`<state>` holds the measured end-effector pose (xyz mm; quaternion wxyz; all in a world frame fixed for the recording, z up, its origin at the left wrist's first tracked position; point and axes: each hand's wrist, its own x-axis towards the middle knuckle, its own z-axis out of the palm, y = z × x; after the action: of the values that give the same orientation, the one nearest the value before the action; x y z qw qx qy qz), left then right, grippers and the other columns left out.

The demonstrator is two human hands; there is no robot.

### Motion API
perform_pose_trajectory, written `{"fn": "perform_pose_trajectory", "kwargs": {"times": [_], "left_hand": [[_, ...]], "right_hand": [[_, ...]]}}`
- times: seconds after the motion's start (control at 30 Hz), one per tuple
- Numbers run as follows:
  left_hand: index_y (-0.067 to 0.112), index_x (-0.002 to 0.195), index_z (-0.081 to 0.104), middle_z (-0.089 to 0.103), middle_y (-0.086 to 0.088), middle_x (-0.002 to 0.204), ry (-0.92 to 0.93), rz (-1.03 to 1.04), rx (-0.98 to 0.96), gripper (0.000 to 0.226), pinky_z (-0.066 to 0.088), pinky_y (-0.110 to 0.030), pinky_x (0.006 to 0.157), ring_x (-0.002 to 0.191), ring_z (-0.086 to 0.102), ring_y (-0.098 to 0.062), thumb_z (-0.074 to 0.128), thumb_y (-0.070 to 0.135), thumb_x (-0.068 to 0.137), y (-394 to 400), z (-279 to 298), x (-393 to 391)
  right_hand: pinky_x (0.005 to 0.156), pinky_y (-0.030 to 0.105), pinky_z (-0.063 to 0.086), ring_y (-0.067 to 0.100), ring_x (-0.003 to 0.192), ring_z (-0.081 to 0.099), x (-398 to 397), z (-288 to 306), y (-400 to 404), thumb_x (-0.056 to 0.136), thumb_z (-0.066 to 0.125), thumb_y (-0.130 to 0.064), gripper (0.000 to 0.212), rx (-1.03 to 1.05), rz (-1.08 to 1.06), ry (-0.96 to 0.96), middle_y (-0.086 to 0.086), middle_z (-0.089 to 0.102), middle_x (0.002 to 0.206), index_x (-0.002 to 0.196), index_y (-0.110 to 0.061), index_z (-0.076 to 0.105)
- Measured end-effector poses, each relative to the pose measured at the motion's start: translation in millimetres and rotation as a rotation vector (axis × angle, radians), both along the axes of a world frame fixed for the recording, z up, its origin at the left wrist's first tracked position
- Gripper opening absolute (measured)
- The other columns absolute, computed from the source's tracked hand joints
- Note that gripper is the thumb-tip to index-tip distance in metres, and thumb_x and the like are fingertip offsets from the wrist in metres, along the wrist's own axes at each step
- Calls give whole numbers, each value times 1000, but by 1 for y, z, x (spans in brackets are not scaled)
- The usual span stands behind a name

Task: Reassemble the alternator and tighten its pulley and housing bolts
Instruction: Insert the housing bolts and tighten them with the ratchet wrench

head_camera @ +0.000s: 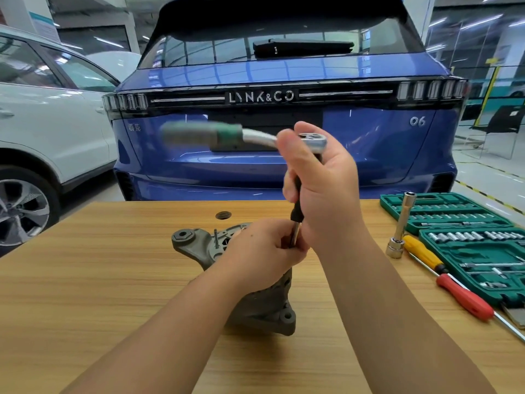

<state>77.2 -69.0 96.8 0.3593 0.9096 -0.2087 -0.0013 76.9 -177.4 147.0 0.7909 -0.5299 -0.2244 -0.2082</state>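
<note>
The grey alternator (196,248) stands on the wooden table (85,280), its mounting ears at the left and at the bottom right. A ratchet wrench (227,135) with a green-grey handle, blurred, sits on top of a black-sleeved extension bar (297,211) that runs down to the alternator. My right hand (321,183) grips the ratchet head and the upper bar. My left hand (264,251) pinches the lower metal end of the bar just above the housing and covers the bolt there.
An open green socket set (460,237) lies at the table's right edge. Beside it stand a long socket on an extension (402,226), a yellow-handled screwdriver (423,253) and a red-handled one (466,298). A blue car (284,109) is parked behind the table, a white car (42,123) at the left.
</note>
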Motion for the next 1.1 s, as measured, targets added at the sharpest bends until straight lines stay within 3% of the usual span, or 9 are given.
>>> {"fn": "perform_pose_trajectory", "kwargs": {"times": [0.07, 0.17, 0.27, 0.4, 0.5, 0.6, 0.7, 0.9, 1.1], "left_hand": [[34, 103, 70, 73, 9, 92, -5, -12, 4, 8, 60, -44, 86, 87, 68, -15, 64, 30, 100, -1, 0, 0], [38, 99, 68, 69, 14, 86, -14, 11, -2, 9, 56, -33, 78, 82, 64, -6, 65, 30, 99, -1, -1, 3], [37, 93, 67, 70, 11, 81, 9, 27, -30, 9, 53, -30, 71, 74, 63, -7, 67, 30, 98, 0, -1, 3], [33, 109, 70, 74, 10, 95, 11, 40, -34, 12, 58, -39, 88, 90, 68, -12, 67, 30, 97, 0, 1, 0], [31, 112, 69, 74, 9, 94, 6, 46, -6, 15, 59, -36, 86, 87, 68, -9, 67, 33, 98, 1, -1, 0], [26, 112, 67, 72, 5, 95, 15, 58, 29, 17, 61, -35, 82, 85, 68, -10, 66, 35, 98, 2, -2, 4], [25, 105, 69, 72, 11, 85, 12, 25, 5, 9, 54, -19, 66, 73, 65, -2, 66, 31, 99, 2, -3, 4], [33, 104, 71, 74, 9, 90, -13, 0, -14, 8, 61, -38, 81, 81, 68, -13, 67, 29, 98, -1, 1, -1], [28, 100, 70, 71, 6, 83, 11, 14, -36, 4, 52, -31, 71, 71, 62, -11, 66, 26, 99, -1, 2, 0]], "right_hand": [[45, 21, 38, 10, 50, 40, 2, 2, -3, 88, 73, -26, 21, 11, -92, 57, -5, 50, 61, 97, -11, 62], [57, 25, 46, 10, 57, 49, 3, 4, -10, 96, 67, -22, 15, 20, 24, 84, 0, 61, 72, 107, -14, 62], [62, 27, 50, 14, 63, 52, 2, 0, -5, 98, 61, -14, 31, -70, 41, -90, 10, 63, 90, 127, -25, 54], [58, 25, 48, 13, 62, 48, 4, -6, 4, 95, 58, -2, 48, -89, -39, -251, 2, 60, 81, 128, -37, 57], [58, 27, 46, 12, 63, 48, 5, -10, 5, 85, 58, -17, 47, -43, 25, -231, -2, 56, 77, 124, -43, 62], [66, 34, 41, 15, 70, 50, 5, -10, 2, 83, 50, -38, 46, 62, 224, -169, -1, 63, 79, 127, -30, 64], [63, 29, 46, 10, 68, 52, -1, -6, 3, 84, 57, -50, 54, -34, 103, -133, -8, 63, 76, 131, -25, 54], [50, 23, 39, 12, 55, 41, -2, 0, 4, 92, 72, -30, 19, -24, -149, 36, -4, 48, 63, 92, -13, 62], [64, 25, 48, 11, 65, 51, 3, -2, -1, 96, 63, -13, 29, -23, 75, -73, 5, 67, 90, 123, -24, 58]]}}
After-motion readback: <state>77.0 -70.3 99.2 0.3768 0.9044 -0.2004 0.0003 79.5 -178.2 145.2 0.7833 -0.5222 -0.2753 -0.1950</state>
